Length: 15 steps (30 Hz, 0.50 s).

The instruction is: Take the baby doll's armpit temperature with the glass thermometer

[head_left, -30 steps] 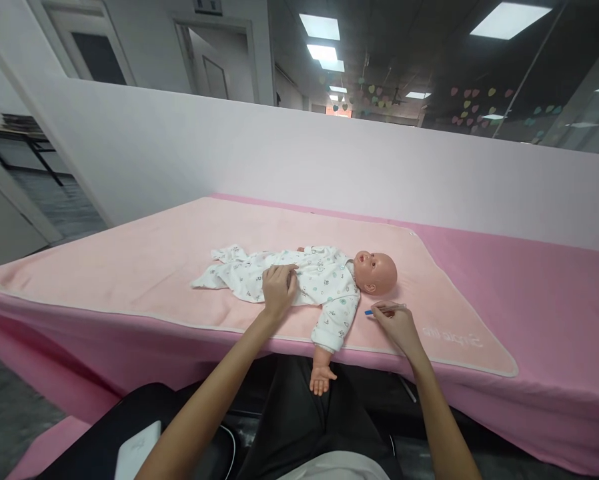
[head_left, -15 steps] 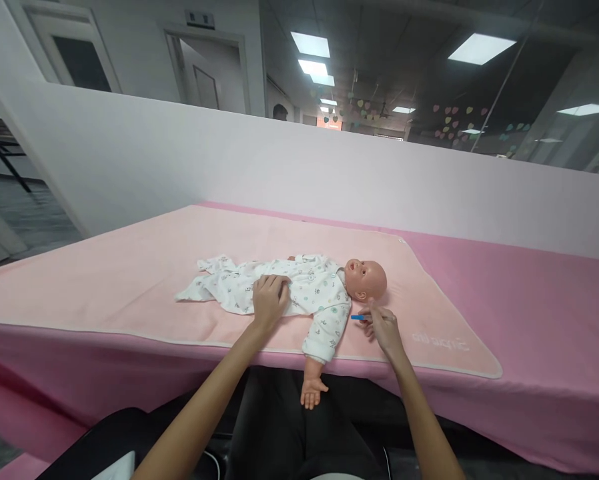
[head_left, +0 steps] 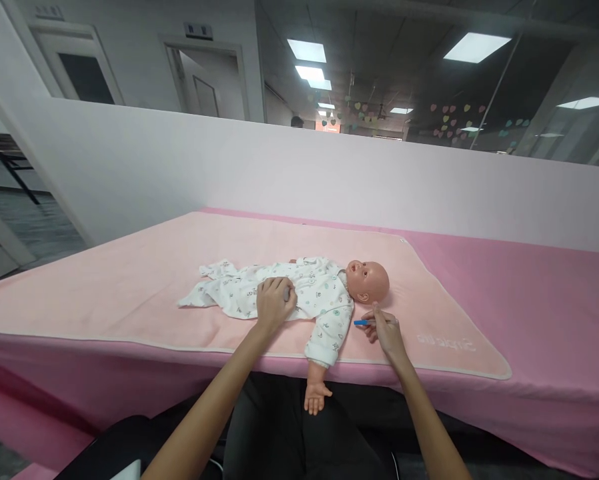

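A baby doll (head_left: 368, 281) lies on its back in a white patterned sleepsuit (head_left: 324, 293), its head to the right. One doll arm (head_left: 317, 387) hangs over the table's near edge. My left hand (head_left: 274, 303) rests on the doll's belly, fingers curled around a small grey rounded object (head_left: 286, 293) that is mostly hidden. Beside the doll's head and shoulder, my right hand (head_left: 383, 330) pinches a slim stick with a blue end (head_left: 361, 323) pointing left. Its exact kind I cannot make out.
Under the doll a peach mat (head_left: 129, 267) with white edging covers much of the pink tablecloth (head_left: 544, 300). A white partition (head_left: 299, 173) rises behind the table. My dark-clothed legs (head_left: 274, 427) are below the near edge.
The camera view has shifted slightly. My left hand has turned a little, so more of the grey object shows. My right hand still pinches the blue-ended stick beside the doll's head.
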{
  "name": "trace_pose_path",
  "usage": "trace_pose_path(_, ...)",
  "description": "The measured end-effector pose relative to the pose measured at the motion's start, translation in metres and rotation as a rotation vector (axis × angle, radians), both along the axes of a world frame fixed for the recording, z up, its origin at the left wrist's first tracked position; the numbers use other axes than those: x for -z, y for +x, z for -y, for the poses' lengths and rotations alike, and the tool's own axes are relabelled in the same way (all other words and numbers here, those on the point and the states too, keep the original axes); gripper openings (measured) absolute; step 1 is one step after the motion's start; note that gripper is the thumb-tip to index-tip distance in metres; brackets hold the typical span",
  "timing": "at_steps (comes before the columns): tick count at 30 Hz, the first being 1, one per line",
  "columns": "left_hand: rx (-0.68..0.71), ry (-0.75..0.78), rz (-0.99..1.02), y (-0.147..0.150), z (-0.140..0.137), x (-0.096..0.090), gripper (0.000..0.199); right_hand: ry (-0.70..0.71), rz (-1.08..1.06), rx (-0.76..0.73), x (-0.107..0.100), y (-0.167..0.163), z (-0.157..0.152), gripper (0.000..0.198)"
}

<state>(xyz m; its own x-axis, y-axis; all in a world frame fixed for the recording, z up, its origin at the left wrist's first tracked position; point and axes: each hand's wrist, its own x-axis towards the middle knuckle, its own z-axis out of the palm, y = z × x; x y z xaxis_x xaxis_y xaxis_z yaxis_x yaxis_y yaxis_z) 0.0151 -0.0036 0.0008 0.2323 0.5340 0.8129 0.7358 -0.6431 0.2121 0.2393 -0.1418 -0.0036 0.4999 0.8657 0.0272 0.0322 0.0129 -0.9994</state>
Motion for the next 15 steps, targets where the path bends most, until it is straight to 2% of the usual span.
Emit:
trace_pose_path(5, 0.047, -0.020, 0.000, -0.001, 0.001, 0.002, 0.007, -0.020, 0.000, 0.023, -0.005, 0.001, -0.002, 0.056)
trace_pose_path(9, 0.058, -0.022, -0.002, -0.001, 0.002, 0.001, 0.010, -0.104, 0.196, -0.056, -0.023, -0.003, -0.004, 0.050)
trace_pose_path(12, 0.067, -0.021, -0.018, -0.002, 0.002, 0.001, 0.013, -0.069, 0.376, -0.272, -0.057, -0.002, -0.006, 0.046)
trace_pose_path(15, 0.072, -0.018, -0.021, -0.003, 0.000, 0.002, 0.014, -0.002, 0.460, -0.506, -0.109, 0.005, -0.007, 0.046)
